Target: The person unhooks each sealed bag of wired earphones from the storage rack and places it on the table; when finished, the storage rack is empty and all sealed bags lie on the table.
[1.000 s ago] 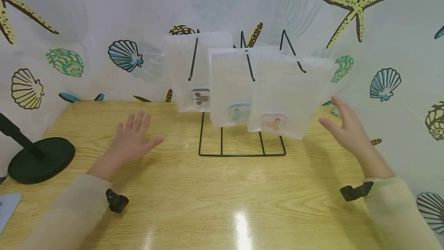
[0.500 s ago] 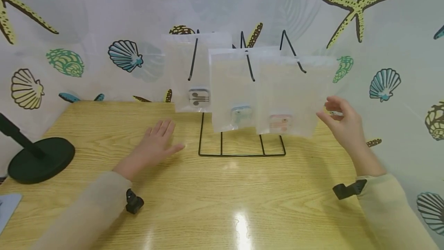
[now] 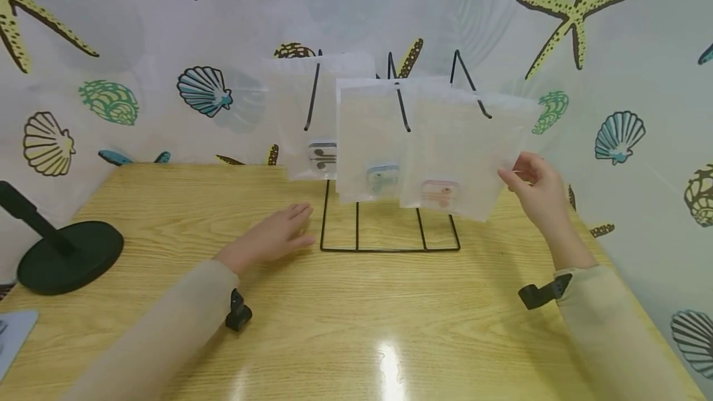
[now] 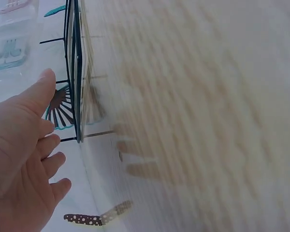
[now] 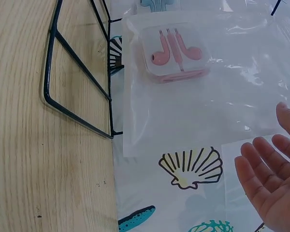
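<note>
Three clear plastic bags hang from the hooks of a black wire rack (image 3: 390, 250). The right bag (image 3: 473, 141) holds pink earphones (image 5: 176, 53) in a clear case. Bluish earphones (image 3: 383, 178) lie in the middle bag (image 3: 370, 122), dark ones (image 3: 323, 156) in the left bag (image 3: 292, 104). At the right bag's side edge is my right hand (image 3: 537, 190), its thumb and loosely bent fingers close to the plastic. My left hand (image 3: 275, 237), fingers extended, hovers low over the table just left of the rack's base; in the left wrist view it overlaps the rack's wires.
A round dark stand base (image 3: 69, 255) with a post is at the left of the wooden table (image 3: 334, 327). The corner of a pale flat object (image 3: 13, 336) shows at the left edge. Behind the table hangs a shell-and-starfish patterned cloth (image 3: 139, 17).
My left hand has moved right toward the rack's base. My right hand has shifted left to the right bag's edge, its fingers bending. The bags swung right and back left.
</note>
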Motion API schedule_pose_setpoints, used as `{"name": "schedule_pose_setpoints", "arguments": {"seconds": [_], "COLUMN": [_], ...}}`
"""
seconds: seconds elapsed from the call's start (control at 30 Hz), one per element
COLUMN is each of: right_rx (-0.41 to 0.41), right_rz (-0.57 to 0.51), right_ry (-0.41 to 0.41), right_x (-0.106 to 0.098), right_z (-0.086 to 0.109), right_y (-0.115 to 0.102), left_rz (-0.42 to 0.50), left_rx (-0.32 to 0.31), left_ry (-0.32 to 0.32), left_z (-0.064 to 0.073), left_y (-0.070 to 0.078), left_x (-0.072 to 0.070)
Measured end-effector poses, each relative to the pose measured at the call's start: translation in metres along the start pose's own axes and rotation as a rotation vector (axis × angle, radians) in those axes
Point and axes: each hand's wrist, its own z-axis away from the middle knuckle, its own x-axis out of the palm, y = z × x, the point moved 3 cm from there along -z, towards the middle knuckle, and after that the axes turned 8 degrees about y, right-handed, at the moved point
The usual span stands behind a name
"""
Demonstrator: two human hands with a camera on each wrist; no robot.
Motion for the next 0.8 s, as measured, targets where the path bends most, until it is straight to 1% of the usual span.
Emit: {"name": "schedule_pose_setpoints", "arguments": {"seconds": [0.07, 0.2, 0.33, 0.6, 0.8], "right_rx": [0.005, 0.012, 0.020, 0.041, 0.060], "right_rz": [-0.009, -0.023, -0.034, -0.061, -0.090], "right_ry": [0.005, 0.016, 0.022, 0.017, 0.009], "right_x": [0.000, 0.000, 0.000, 0.001, 0.002], "right_z": [-0.001, -0.001, -0.001, -0.001, -0.001], "right_y": [0.000, -0.001, 0.000, 0.002, 0.003], "left_rz": [0.018, 0.044, 0.035, 0.008, -0.006], "left_rx": [0.016, 0.029, 0.031, 0.032, 0.029], "left_ry": [-0.008, -0.032, -0.054, -0.100, -0.101], "left_z": [-0.002, -0.005, -0.008, -0.009, -0.011], "left_y": [0.000, 0.004, 0.007, 0.012, 0.014], "left_x": [0.001, 0.005, 0.009, 0.015, 0.017]}}
